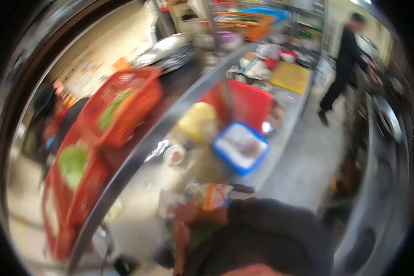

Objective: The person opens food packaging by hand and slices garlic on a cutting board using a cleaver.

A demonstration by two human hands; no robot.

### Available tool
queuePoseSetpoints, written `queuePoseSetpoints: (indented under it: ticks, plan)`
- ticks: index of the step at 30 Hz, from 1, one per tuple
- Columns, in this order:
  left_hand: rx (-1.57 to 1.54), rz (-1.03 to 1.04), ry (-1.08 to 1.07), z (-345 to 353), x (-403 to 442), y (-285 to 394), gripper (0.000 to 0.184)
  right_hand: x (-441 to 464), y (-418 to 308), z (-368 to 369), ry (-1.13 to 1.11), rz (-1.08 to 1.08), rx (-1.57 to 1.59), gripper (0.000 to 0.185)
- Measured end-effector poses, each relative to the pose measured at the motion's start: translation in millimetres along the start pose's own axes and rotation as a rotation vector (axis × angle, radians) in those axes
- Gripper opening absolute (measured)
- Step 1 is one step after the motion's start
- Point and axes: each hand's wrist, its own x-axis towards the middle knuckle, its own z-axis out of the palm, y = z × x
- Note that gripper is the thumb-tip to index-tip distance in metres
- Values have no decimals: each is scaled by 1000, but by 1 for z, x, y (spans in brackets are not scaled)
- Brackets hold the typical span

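Observation:
My right hand [187,213] reaches in from the dark sleeve, over the steel counter [138,230]. It is at a pale, clear-looking item [168,202], but blur hides its fingers and any grip. Just below it is my left hand [180,233], also smeared, beside something dark green. A printed plastic packet [214,195] lies right by my right hand, with a dark object [243,188] at its far end. Farther up are a small round cup [174,156] and a blue-rimmed tub [240,147] with white contents.
Red baskets [129,108] with vegetables line a raised shelf [124,172] at left. Beyond the tub stand a yellow container [198,120], a red tray [250,99] and a yellow board [290,77]. Another person [347,57] in dark clothes stands across the aisle.

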Motion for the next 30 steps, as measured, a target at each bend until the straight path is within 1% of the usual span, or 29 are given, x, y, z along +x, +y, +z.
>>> queuePoseSetpoints:
  ticks: [1, 2, 4, 6, 7, 9, 10, 12, 13, 15, 16, 19, 20, 21, 22, 23, 24, 25, 26, 28, 29, 30]
  plan:
    - [-15, 18, -55, 6, -10, -7, 29, -6, -1, -4, 11, 50, -30, 55]
    - [-53, -126, 39, 4, -21, -12, 30, -1, -11, -8, -9, 30, -73, 52]
    - [-78, -284, 120, -3, -23, -21, 31, 10, -25, -23, -27, 23, -104, 48]
    - [25, -256, 104, -7, -25, -21, 32, 7, -31, -34, -20, 58, -109, 40]
    - [58, -241, 92, -6, -25, -23, 32, 4, -30, -34, -18, 72, -116, 40]
    - [9, -195, 106, 0, -26, -36, 32, 7, -27, -33, 66, 24, -125, 37]
    - [-9, -179, 115, 2, -24, -32, 32, 7, -25, -33, 62, 19, -128, 37]
    - [17, -215, 87, 1, -26, -25, 33, 7, -27, -31, -258, 119, -43, 46]
    - [26, -228, 77, -1, -26, -16, 34, 7, -27, -27, -262, 118, -41, 46]
    - [-118, -276, 115, -4, -26, -6, 34, 6, -29, -18, -10, 53, -101, 22]
    - [-163, -293, 127, -7, -28, -7, 34, 9, -32, -17, -9, 54, -99, 22]
    - [-155, -259, 107, -6, -49, -27, 32, 12, -30, -33, -38, 73, -57, 20]
    - [107, -34, 89, -9, -64, -22, 30, 19, -34, -42, -153, 105, -128, 23]
    - [241, 78, 73, -15, -70, -19, 29, 26, -36, -52, -265, 136, -204, 26]
    - [374, 191, 71, -21, -74, -9, 28, 26, -36, -49, -264, 132, -196, 26]
    - [357, 222, 73, -38, -66, 18, 28, 26, -35, -42, -285, 187, -131, 29]
    - [350, 242, 78, -44, -65, 22, 28, 27, -32, -36, -303, 239, -72, 32]
    - [344, 261, 83, -51, -64, 25, 29, 28, -33, -37, -300, 232, -71, 32]
    - [249, 138, 168, -50, -73, 13, 30, 28, -32, -41, -311, 226, -78, 31]
    - [161, 12, 250, -56, -101, -24, 31, 30, -36, -49, -318, 222, -77, 30]
    - [-33, -252, 240, -62, -118, -57, 14, 34, -37, -54, -368, 246, -49, 32]
    - [-130, -379, 227, -65, -126, -66, 14, 37, -40, -59, -416, 272, -19, 34]
